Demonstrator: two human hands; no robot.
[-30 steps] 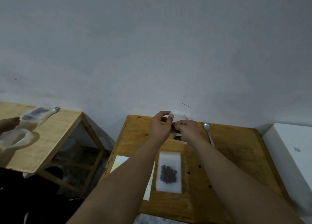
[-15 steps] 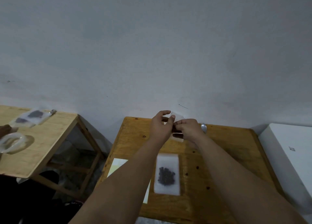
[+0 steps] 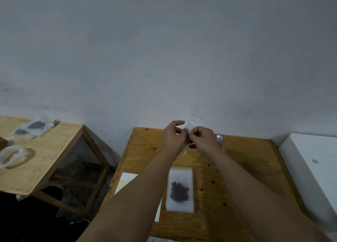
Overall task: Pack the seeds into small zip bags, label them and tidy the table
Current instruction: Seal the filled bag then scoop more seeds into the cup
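The left hand (image 3: 174,138) and right hand (image 3: 205,138) are pinching a small zip bag (image 3: 189,126), fingers curled. Both are hovering beyond the seed packet (image 3: 179,189).

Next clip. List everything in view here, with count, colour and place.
table: one, brown wood, centre
side table: one, light wood, left
clear zip bag: one, translucent, held up over table's far edge
seed bag: one, white, dark seeds inside, flat on table
spoon: one, silver, table's far edge
paper sheet: one, pale yellow, table's left side
blurred bags: apparently two, dark contents, on side table
white box: one, right edge
left hand: pinches clear zip bag
right hand: pinches clear zip bag
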